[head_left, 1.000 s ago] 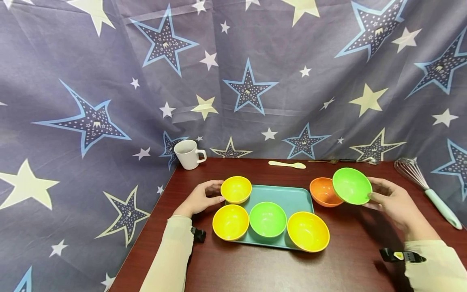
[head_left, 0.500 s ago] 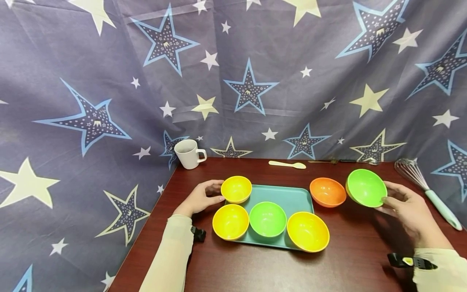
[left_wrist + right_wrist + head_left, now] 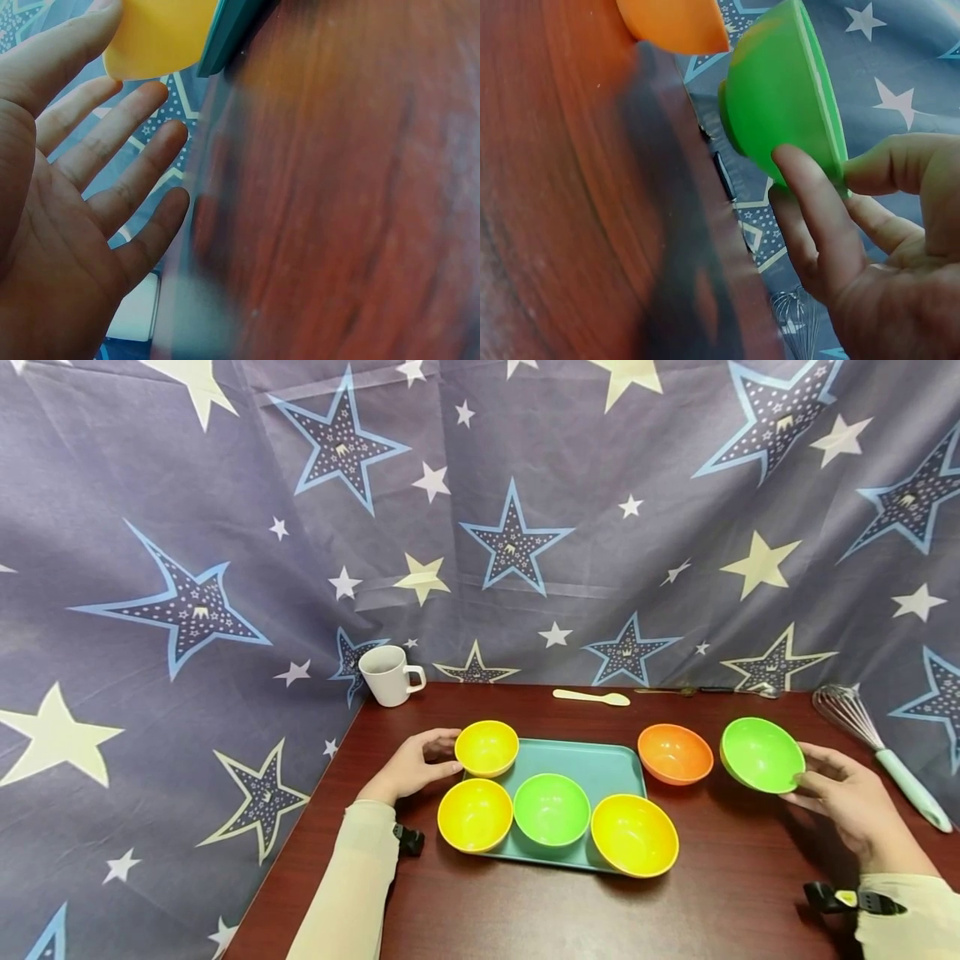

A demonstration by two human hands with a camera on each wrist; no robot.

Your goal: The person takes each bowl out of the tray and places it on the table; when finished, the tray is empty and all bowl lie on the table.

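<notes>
One smooth, rounded green bowl (image 3: pixel 762 755) tilts above the wood-grained counter (image 3: pixel 525 918), rim pinched by the right hand (image 3: pixel 855 802); just beside the left hand (image 3: pixel 411 768), fingers loosely spread, sits a glossy yellow bowl (image 3: pixel 487 749).

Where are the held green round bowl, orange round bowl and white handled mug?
Held green round bowl (image 3: pixel 781 97), right wrist view: outer wall.
Orange round bowl (image 3: pixel 675 754), head view: inside bottom.
White handled mug (image 3: pixel 387 682), head view: outer wall.

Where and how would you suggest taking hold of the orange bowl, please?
Pinch the orange bowl by its near rim, thumb inside, fingers outside, probably from the front: it opens upward with bare table before it, while the tray lies to its left and the right hand holds a green bowl to its right.
</notes>
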